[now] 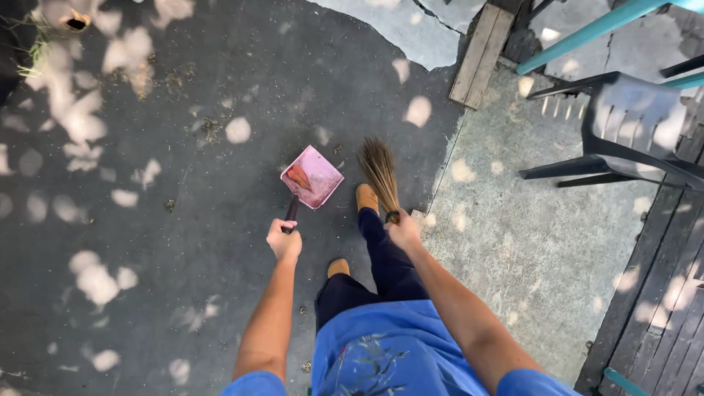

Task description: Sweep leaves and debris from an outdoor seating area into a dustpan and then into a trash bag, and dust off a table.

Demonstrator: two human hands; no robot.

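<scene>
The left hand [283, 240] is closed around the dark handle of a pink dustpan [312, 177], held mid-frame over dark pavement [183, 242] with a leaf [299, 177] inside. The right hand [403, 230] is clenched on a straw broom [379, 170], just right of the dustpan. A dark chair [631, 132] stands at upper right.
</scene>
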